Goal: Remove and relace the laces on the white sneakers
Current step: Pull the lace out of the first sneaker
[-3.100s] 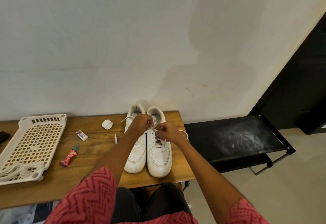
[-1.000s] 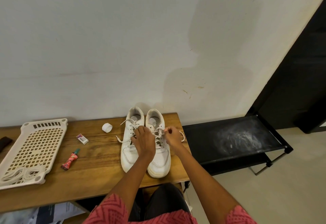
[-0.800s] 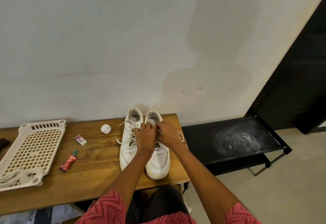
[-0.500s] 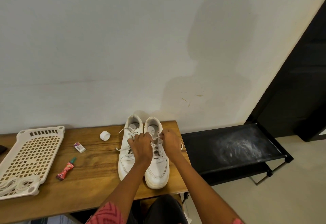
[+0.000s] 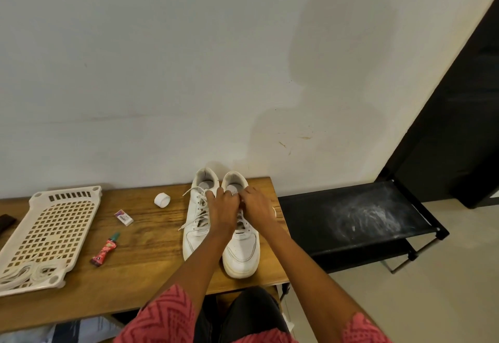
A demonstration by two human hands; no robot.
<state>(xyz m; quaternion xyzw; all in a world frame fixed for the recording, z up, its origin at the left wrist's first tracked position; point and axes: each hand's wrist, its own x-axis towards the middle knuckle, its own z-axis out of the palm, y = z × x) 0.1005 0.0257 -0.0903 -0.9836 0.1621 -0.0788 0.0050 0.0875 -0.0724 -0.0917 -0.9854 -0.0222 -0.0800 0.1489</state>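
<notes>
- Pair of white leather sneakers [image 5: 216, 224] stands side by side on the brown wooden table [image 5: 140, 269], near the wall
- Left hand [image 5: 221, 211] and right hand [image 5: 255, 207], fingers curled, pinch the right-hand sneaker's white laces [image 5: 241, 220]; exact grip hidden

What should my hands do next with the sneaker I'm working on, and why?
Probably draw the lace ends snug and tie them off. Both the left hand and right hand sit at the top eyelets of the right sneaker, whose lace already crosses the lower rows. What the fingers hold is hidden. The left sneaker looks laced, ends loose.
</notes>
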